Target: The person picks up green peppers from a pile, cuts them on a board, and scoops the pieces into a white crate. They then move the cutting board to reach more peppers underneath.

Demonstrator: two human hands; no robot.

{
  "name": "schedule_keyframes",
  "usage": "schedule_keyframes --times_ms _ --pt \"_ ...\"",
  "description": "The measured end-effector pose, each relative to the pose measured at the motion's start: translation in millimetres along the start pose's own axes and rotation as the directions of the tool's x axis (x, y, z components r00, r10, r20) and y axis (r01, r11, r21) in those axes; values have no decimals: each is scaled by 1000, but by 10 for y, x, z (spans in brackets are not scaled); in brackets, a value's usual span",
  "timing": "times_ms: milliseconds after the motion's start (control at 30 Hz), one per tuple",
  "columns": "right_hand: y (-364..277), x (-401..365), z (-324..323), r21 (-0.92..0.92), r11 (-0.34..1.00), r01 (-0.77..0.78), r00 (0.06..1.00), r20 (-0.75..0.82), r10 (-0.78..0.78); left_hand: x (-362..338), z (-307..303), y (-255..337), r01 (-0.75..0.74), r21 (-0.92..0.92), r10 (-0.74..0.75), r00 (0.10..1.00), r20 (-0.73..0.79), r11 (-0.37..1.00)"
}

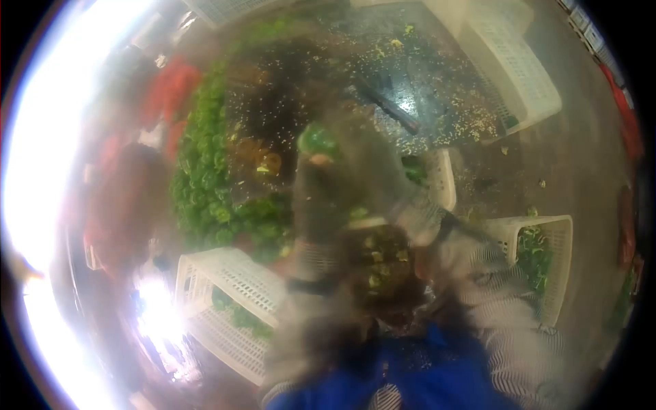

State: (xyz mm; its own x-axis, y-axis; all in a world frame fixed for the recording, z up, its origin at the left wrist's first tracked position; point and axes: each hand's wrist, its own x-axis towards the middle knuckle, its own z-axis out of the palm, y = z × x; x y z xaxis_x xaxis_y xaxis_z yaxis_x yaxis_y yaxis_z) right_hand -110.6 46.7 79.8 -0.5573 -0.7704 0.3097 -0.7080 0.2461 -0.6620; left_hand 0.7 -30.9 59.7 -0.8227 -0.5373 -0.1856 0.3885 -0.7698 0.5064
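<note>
Blur and haze soften the whole view. My left hand [317,164] reaches up from below the middle, its fingers closed around a green bell pepper [318,139]. Close beside it on the right, my right hand [362,140] is smeared by motion, so its fingers cannot be made out. Beyond the right hand, a dark, long narrow object [388,106] lies slanted on the wet, seed-strewn table [342,61]. To the left spreads a long heap of green peppers [205,171]. Below my hands, a container [384,301] holds yellow-green pieces.
White plastic crates stand at the lower left [236,277], the right [564,266] and the upper right [519,75]. Green produce shows in the lower-left and right ones. A person in red [123,198] is at the left, beside strong glare.
</note>
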Motion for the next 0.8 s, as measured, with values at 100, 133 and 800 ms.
schedule_keyframes --times_ms 100,133,800 --pt "-289 -362 -204 28 997 70 978 -199 -63 -182 197 -84 43 171 -10 982 -189 984" --pt "-260 -416 -200 25 998 57 979 -197 -51 -164 94 -197 56 169 -23 981 -192 984" --pt "572 -284 -377 562 803 -201 964 -34 265 40 51 -459 77 316 -51 994 -92 946"
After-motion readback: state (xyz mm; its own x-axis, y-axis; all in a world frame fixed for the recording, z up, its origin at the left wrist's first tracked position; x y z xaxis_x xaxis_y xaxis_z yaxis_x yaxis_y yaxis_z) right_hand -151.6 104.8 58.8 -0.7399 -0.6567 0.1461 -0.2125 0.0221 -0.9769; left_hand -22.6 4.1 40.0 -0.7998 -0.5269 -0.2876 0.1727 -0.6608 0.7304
